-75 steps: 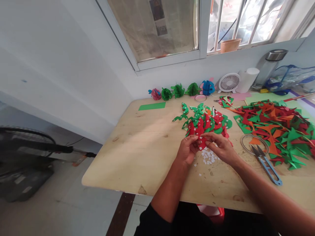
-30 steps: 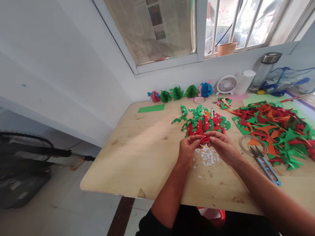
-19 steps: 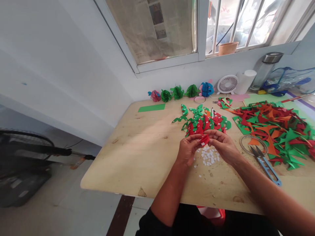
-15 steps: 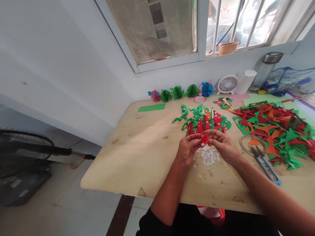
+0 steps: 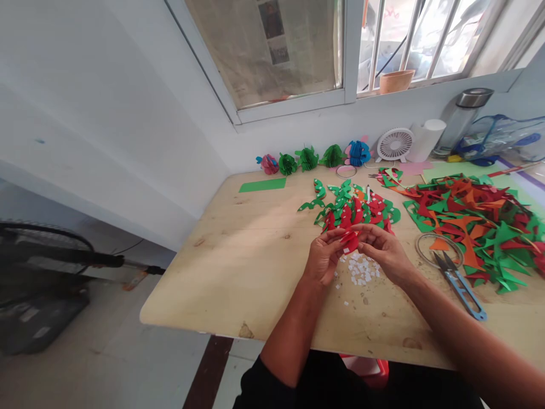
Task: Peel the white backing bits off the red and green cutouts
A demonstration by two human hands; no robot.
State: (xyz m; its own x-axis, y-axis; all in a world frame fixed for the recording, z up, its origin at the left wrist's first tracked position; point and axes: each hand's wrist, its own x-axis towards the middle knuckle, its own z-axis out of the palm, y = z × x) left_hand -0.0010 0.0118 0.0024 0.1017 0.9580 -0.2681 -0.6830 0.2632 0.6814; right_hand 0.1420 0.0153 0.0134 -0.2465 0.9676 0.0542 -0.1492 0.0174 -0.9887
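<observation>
Between my two hands is a red paper cutout (image 5: 351, 243) with a small white square stuck on it. My left hand (image 5: 324, 255) pinches its left side, and my right hand (image 5: 380, 250) grips its right side with thumb and fingers. Just below the hands, many small white paper squares (image 5: 361, 270) lie scattered on the wooden table (image 5: 238, 267). Right behind the hands sits a pile of red and green paper cutouts (image 5: 347, 211), several with white squares on them.
At the right lies a heap of red, green and orange paper scraps (image 5: 477, 221). Blue-handled thread snips (image 5: 464, 289) rest beside a clear tape roll (image 5: 426, 257). Along the wall stand several folded-paper figures (image 5: 307, 159), a small white fan (image 5: 395, 145) and a glass bottle (image 5: 462, 122).
The red cutout has tilted and shifted slightly left between my fingers, and its layers look a little more spread. Both hands stay in nearly the same place.
</observation>
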